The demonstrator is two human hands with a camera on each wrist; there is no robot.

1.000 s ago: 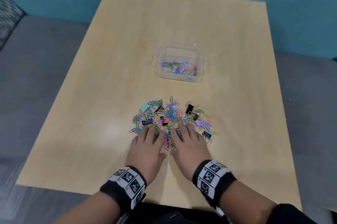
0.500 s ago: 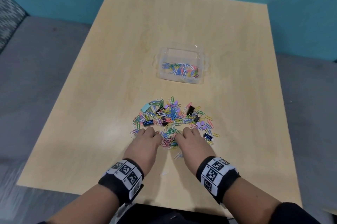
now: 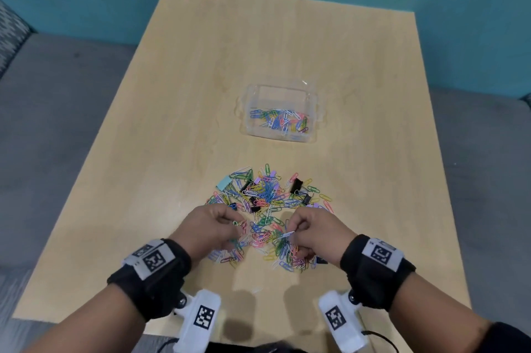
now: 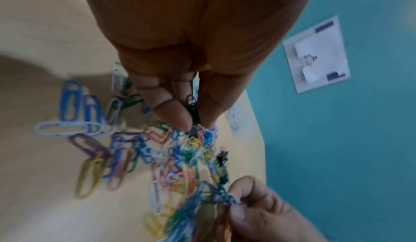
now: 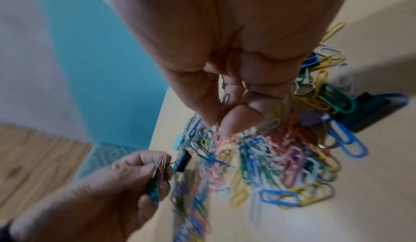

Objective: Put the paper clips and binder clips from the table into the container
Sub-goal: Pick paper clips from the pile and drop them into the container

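Gather step in progress. Left hand (image 3: 209,230) and right hand (image 3: 314,234), lower centre of the head view, each have fingers (image 4: 171,110) curled round a pinch of paper clips (image 3: 265,203) drawn from the heap on the surface (image 3: 186,94). Clear container (image 3: 281,115), just above frame centre, already holds some clips. Next move, by my reading: carry both bunches up to it without shedding. Count: one container; paper clips too many to count; about four black binder clips (image 3: 296,185).
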